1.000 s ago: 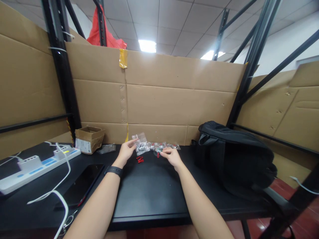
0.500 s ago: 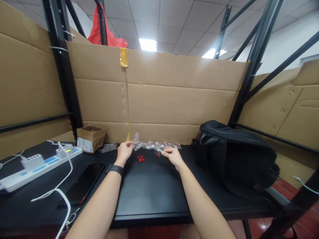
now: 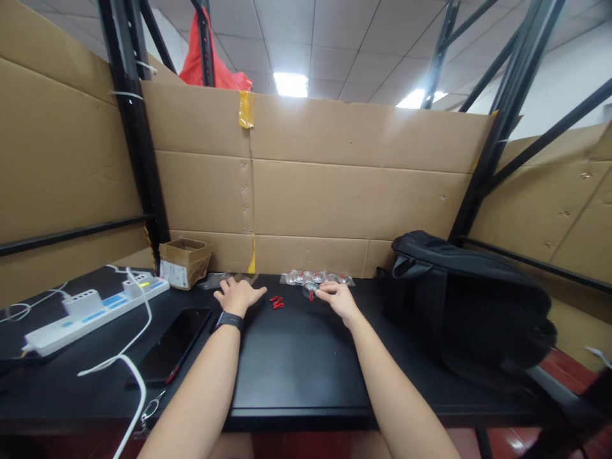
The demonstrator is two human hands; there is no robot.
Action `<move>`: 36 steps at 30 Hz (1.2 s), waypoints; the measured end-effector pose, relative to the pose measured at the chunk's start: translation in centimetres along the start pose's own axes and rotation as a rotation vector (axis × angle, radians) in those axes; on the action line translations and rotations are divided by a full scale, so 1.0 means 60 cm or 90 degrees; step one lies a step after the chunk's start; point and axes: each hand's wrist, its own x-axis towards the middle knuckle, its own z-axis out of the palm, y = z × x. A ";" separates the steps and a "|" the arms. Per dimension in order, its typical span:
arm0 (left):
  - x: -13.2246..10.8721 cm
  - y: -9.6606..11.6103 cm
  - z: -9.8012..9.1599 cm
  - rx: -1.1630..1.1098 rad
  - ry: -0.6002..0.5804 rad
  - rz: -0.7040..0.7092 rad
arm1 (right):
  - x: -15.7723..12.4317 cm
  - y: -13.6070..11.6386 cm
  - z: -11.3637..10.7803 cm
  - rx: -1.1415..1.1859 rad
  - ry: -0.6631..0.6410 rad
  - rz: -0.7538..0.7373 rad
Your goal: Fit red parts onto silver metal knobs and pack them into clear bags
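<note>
My left hand [image 3: 238, 295], with a dark band on its wrist, is spread flat low over the back left of the black table, fingers apart. Crumpled clear plastic [image 3: 215, 280] lies by its fingertips, partly hidden by the hand. Between thumb and fingers, my right hand [image 3: 337, 298] pinches a small round clear item with a red cord loop [image 3: 310, 291]. Several red cord loops [image 3: 277, 302] lie on the table between my hands. Behind the right hand, a row of small round items in clear wrappers [image 3: 302, 276] lines the cardboard wall.
A black backpack [image 3: 468, 306] stands at the right. On the left are an open cardboard box [image 3: 185, 262], a white power strip [image 3: 95, 319], a dark phone [image 3: 176, 344], a white cable [image 3: 136, 376] and a key ring [image 3: 152, 408]. Cardboard [image 3: 310, 204] walls the back.
My left hand has let go of the clear plastic wrapper and its fingers have spread. The wrapper has moved from beside the row to the left. My right hand keeps its item; the view shifted slightly.
</note>
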 end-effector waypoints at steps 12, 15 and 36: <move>-0.020 0.022 -0.002 0.048 0.157 0.115 | 0.003 0.011 0.001 -0.019 0.000 -0.001; -0.019 0.027 -0.014 0.008 0.171 0.128 | 0.002 0.008 0.001 -0.017 -0.004 -0.003; 0.142 -0.199 -0.087 0.017 -0.123 0.274 | -0.003 -0.011 0.009 -0.001 -0.016 -0.010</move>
